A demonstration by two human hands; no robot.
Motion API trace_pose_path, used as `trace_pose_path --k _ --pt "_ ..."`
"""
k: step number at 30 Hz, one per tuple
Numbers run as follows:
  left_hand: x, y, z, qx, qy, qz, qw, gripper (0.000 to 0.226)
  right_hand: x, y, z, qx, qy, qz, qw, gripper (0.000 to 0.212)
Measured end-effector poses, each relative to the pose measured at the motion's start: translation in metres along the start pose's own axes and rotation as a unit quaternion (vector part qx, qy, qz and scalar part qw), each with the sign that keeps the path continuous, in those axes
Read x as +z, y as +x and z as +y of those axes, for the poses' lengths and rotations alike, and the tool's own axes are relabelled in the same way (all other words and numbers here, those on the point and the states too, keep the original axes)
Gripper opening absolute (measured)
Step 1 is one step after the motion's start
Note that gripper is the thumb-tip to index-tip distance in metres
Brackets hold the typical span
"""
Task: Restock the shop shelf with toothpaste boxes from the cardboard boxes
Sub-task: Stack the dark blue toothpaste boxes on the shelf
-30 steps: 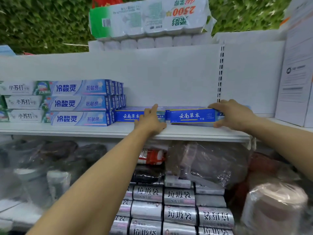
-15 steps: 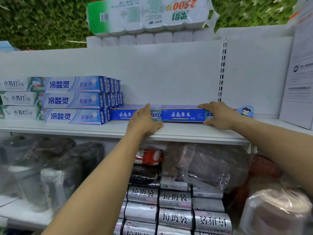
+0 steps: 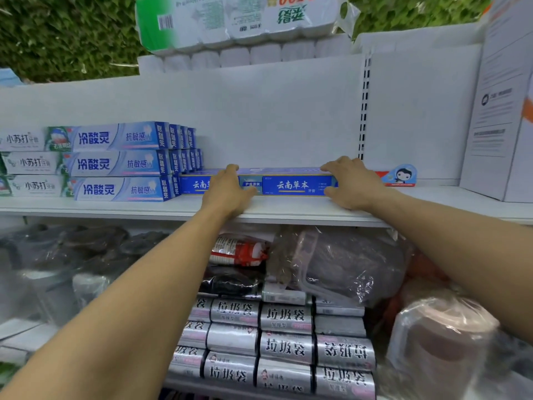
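Three-high stacks of pale toothpaste boxes point(image 3: 121, 163) stand left on the shelf point(image 3: 115, 208) | dark blue toothpaste boxes point(image 3: 291, 184) lie in a row just right, touching them | left hand point(image 3: 227, 193) presses their front, fingers straight over the top | right hand point(image 3: 350, 183) grips their right end | hands apart

1. The dark blue toothpaste boxes point(image 3: 294, 184) carry white characters over a yellow underline, with a teal panel at one end.
2. The pale blue toothpaste boxes point(image 3: 121, 163) fade towards lavender and bear deep blue characters.
3. The white toothpaste boxes point(image 3: 28, 163) have grey characters and a green patch.
4. The shelf point(image 3: 115, 207) is plain white.
5. The tissue pack point(image 3: 230, 21) is white with a green end, a black barcode and red digits.
6. The rolls point(image 3: 285, 346) are silver with black characters.
7. The leafy wall point(image 3: 57, 39) is mottled green.
8. The small tag point(image 3: 399, 176) is red and pale blue.
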State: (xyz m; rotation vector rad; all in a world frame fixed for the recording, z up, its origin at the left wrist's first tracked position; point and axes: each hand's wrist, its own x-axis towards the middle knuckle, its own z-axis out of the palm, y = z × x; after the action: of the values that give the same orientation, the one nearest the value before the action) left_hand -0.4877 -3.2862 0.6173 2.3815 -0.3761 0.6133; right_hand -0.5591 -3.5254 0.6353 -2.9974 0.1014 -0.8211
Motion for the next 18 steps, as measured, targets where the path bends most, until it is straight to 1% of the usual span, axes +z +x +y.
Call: trace_pose_path --k 2,4,8,12,15,18 --pt "-0.003 -0.005 0.003 0.015 -0.009 0.025 1.000 0.054 -0.005 -0.011 -0.006 -0.005 0.015 0.019 1.000 0.048" --pt "-0.007 -0.015 0.009 0.033 -0.036 0.047 0.998 0.044 -0.012 -0.024 -0.012 -0.020 0.029 0.050 0.998 0.043" --pt "-0.014 -0.056 0.021 0.073 -0.086 0.074 0.991 0.034 -0.023 -0.059 -0.020 -0.060 0.034 0.118 0.991 0.034" --pt "-0.021 -0.101 0.020 0.093 -0.133 0.090 0.983 0.022 -0.023 -0.099 -0.030 -0.093 0.072 0.166 0.979 0.027" --pt "-0.024 -0.136 0.013 0.087 -0.159 0.082 0.980 0.018 -0.014 -0.133 -0.043 -0.106 0.089 0.169 0.976 0.024" --pt "-0.022 -0.171 -0.002 0.081 -0.168 0.036 0.982 0.017 0.002 -0.166 -0.059 -0.104 0.087 0.132 0.982 0.023"
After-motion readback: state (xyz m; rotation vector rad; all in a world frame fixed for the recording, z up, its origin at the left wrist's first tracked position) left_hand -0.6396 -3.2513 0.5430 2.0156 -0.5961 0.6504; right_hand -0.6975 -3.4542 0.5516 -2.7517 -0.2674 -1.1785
